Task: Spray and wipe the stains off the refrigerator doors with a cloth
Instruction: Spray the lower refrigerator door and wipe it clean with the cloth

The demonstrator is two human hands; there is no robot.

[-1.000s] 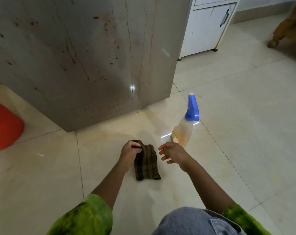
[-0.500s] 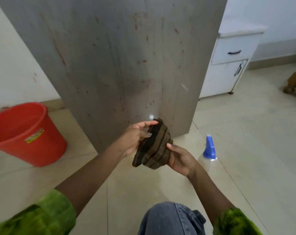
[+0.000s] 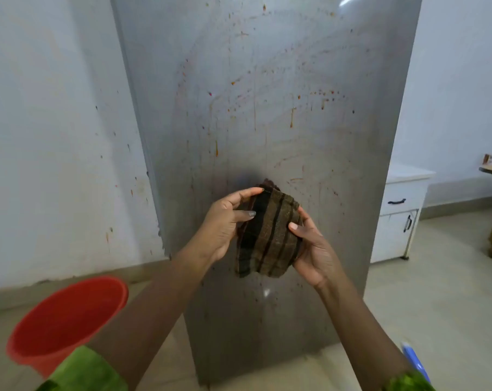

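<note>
Raised from the floor a second ago, the striped cloth (image 3: 267, 238) is being held before the stained refrigerator door (image 3: 267, 94); the left grip (image 3: 225, 224) is pinching its left edge while the right grip (image 3: 315, 249) is clamping its right side.

One striped cloth (image 3: 267, 235) shows at the centre of the frame, with two hands on it: one left hand (image 3: 225, 224) and one right hand (image 3: 315, 249). One grey refrigerator door (image 3: 267, 80) fills the middle, its stains (image 3: 291, 119) too many to count. One red bucket (image 3: 67, 320) is at lower left and one blue spray bottle (image 3: 415, 362) at lower right. One white cabinet (image 3: 391, 244) at the right has two dark handles (image 3: 396, 201). Two green sleeves (image 3: 89, 373) edge the bottom.
</note>
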